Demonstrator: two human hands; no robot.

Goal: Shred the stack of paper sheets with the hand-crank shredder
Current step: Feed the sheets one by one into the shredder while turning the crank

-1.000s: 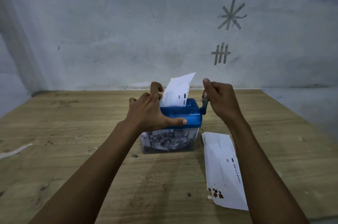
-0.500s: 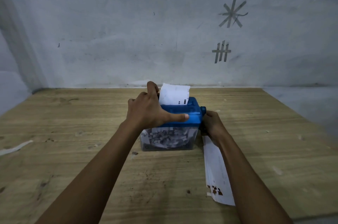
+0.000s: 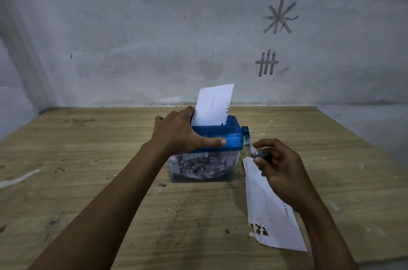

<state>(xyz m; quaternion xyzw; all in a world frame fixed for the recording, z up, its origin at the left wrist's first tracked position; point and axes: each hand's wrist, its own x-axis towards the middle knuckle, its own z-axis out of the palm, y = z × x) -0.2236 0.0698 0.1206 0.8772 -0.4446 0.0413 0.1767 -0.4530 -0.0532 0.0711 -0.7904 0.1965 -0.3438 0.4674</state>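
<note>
A small hand-crank shredder (image 3: 231,137) with a blue top and a clear bin (image 3: 203,167) full of paper shreds stands mid-table. One white sheet (image 3: 213,105) sticks upright out of its slot. My left hand (image 3: 176,130) holds the blue top, thumb along the front and fingers over the back beside the sheet. At the shredder's right side the crank handle (image 3: 257,154) hangs low, and my right hand (image 3: 280,166) pinches its knob. The stack of paper sheets (image 3: 269,214) lies flat on the table under my right forearm.
The wooden table (image 3: 88,159) ends at a grey wall (image 3: 154,38) close behind the shredder; tape marks (image 3: 279,16) are on it. A loose paper strip (image 3: 18,178) lies near the left edge. The table's right edge runs just past the stack.
My right hand swung the crank from the top down to the low front position. The sheet dropped lower in the slot, and now stands taller above it again. My left hand stayed put.
</note>
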